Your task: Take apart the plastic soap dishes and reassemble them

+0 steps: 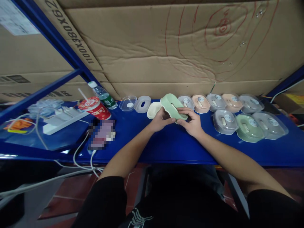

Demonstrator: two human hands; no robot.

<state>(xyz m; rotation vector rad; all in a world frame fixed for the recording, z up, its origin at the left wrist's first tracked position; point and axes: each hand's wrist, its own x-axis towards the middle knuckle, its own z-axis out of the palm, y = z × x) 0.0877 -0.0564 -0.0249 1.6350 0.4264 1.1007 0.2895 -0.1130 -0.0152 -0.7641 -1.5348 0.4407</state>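
Note:
A light green plastic soap box body (pixel 172 103) is held up tilted above the blue table, with a long slot showing in its middle. My left hand (pixel 160 122) grips its lower left edge, thumb along the near side. My right hand (pixel 191 122) is closed on its lower right side, fingers over the slotted face. Just behind my left hand lies a cream dish (pixel 153 109). Left of that are a grey slotted tray (pixel 142 104) and a clear lid (pixel 128 103).
Several lidded boxes, such as a green box (pixel 249 128) and a peach box (pixel 201 104), stand at the right. On the left are a red cup (pixel 96 109), a water bottle (pixel 104 96), a blurred phone (pixel 102 134) and a power strip (pixel 64 122). Cardboard (pixel 142 47) walls the back.

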